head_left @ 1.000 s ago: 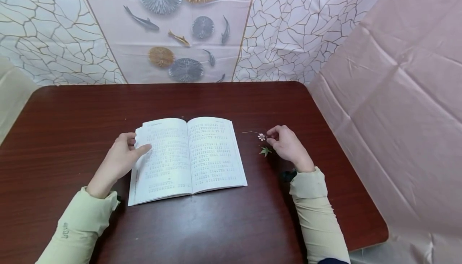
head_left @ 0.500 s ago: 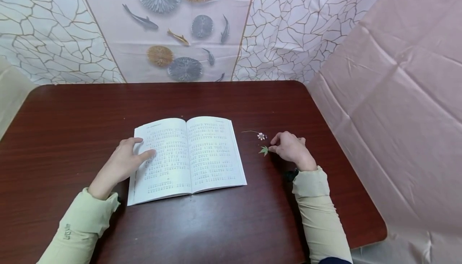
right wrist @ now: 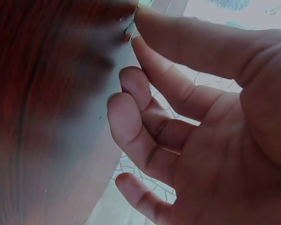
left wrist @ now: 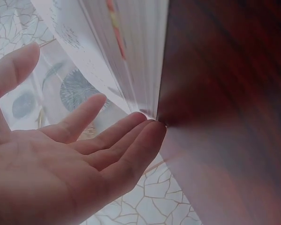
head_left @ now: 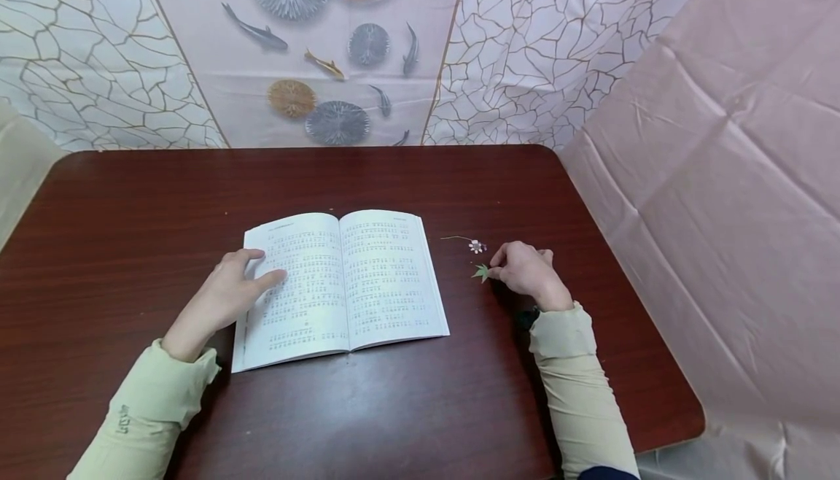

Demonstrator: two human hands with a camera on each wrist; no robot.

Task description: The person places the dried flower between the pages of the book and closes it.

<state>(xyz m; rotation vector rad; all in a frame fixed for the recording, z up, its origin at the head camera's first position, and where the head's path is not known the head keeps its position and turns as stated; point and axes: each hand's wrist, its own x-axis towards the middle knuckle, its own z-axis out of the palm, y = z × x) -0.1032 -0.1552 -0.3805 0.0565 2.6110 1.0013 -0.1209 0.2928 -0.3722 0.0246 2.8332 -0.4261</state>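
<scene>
One small green leaf (head_left: 481,273) lies flat on the dark wooden table (head_left: 394,422), right of the spread book (head_left: 377,283) and apart from its edge. Its lobes fan mostly leftward, toward the book, while its right side meets the thumb and forefinger of the right hand (head_left: 525,272). So the leaf sits directly left of those fingertips, touching or nearly so. It has no strong long axis; any stem is hidden or too small to make out. The right hand is clearly the nearer one; the other is well apart, beyond both pages.

Just beyond the leaf is a pale flower (head_left: 475,246), its thin stem reaching left toward the book, near the right hand but clear of its fingers.

The right hand comes in from the right, low over the table, wrist bent so that the fingers point left. Thumb and forefinger draw together at the leaf, the other fingers loosely curled; whether the leaf is actually pinched I cannot tell.

The left hand (head_left: 226,294) is at the book's outer left edge, thumb spread over the page, fingers extended and gripping nothing; the left wrist view shows some fingertips against the page edges.
</scene>
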